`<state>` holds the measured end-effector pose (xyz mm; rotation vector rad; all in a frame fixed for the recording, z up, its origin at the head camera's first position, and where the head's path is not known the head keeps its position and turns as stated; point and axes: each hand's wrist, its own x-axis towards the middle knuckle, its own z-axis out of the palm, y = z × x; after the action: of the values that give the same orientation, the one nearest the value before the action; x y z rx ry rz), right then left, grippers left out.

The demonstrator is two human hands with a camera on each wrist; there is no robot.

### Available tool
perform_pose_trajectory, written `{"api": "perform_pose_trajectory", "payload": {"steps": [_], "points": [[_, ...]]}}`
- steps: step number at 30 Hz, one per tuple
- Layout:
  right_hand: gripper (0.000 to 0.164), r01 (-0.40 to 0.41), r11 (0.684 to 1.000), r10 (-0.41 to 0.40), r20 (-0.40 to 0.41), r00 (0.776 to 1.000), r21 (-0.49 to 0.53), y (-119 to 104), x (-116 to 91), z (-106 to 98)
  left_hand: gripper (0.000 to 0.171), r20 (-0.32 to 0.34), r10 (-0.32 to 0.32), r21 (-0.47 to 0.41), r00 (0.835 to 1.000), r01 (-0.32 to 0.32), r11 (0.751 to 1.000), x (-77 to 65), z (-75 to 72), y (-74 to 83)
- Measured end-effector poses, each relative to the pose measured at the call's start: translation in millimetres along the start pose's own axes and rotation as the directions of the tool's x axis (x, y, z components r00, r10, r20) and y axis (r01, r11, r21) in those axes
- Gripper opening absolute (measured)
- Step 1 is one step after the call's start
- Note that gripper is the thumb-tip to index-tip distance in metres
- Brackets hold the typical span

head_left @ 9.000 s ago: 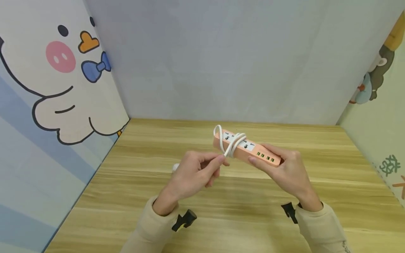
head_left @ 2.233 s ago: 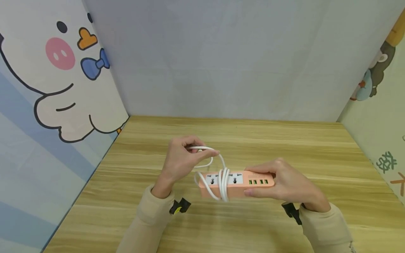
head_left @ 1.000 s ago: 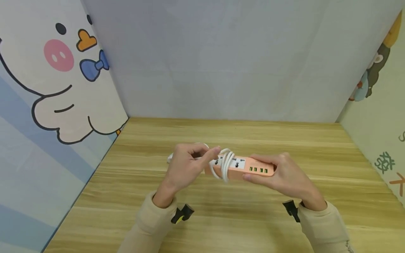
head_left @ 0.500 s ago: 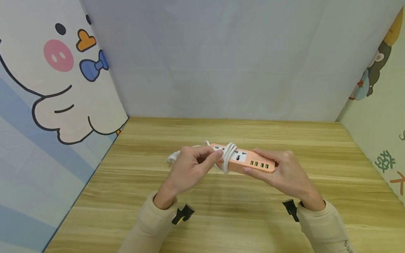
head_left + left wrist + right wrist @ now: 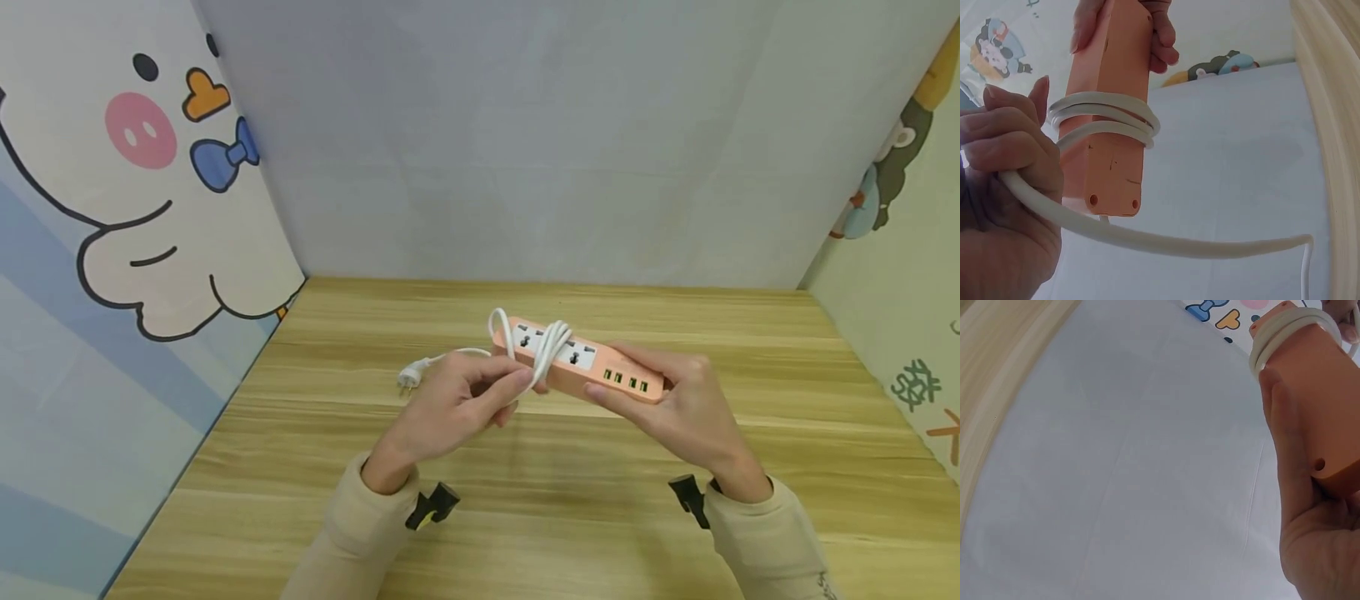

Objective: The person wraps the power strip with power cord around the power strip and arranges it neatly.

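My right hand (image 5: 686,408) grips one end of a peach power strip (image 5: 577,385), thumb along its near side below the green USB ports. The strip is held above the table, its white socket faces turned up. Several turns of white cord (image 5: 552,346) wrap round its middle, and a loop rises at the far left end. At the strip's near left side, my left hand (image 5: 457,408) pinches the cord between thumb and fingers. In the left wrist view the cord's free length (image 5: 1179,242) runs out from under the curled fingers. A white plug (image 5: 411,377) hangs beyond the left hand.
The wood-grain table (image 5: 562,517) lies beneath both hands. A pale grey panel (image 5: 555,150) stands at its back edge. Cartoon-printed panels flank it on the left (image 5: 52,283) and right (image 5: 900,292). Black camera mounts (image 5: 433,506) sit at the wrists.
Over the last seconds my left hand has brought the cord from above the strip down to its near side. The strip has risen and tilted, left end farther away, and the plug now shows more fully.
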<state>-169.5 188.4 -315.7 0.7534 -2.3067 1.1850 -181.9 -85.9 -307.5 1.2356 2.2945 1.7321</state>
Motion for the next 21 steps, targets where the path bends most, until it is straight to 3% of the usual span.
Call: {"api": "perform_pose_trajectory", "payload": {"steps": [11,21], "points": [[0.049,0.017,0.999,-0.015,-0.059,0.998,0.036,-3.3,-2.6,0.8,0.027,0.157,-0.005,-0.131,0.988,0.026,0.991,-0.3,-2.6,-4.3],[0.046,0.018,0.999,-0.015,-0.072,0.997,0.04,-7.0,-2.2,-1.7,0.029,0.277,0.023,-0.18,0.961,0.028,0.983,2.2,-4.8,-7.4]]}}
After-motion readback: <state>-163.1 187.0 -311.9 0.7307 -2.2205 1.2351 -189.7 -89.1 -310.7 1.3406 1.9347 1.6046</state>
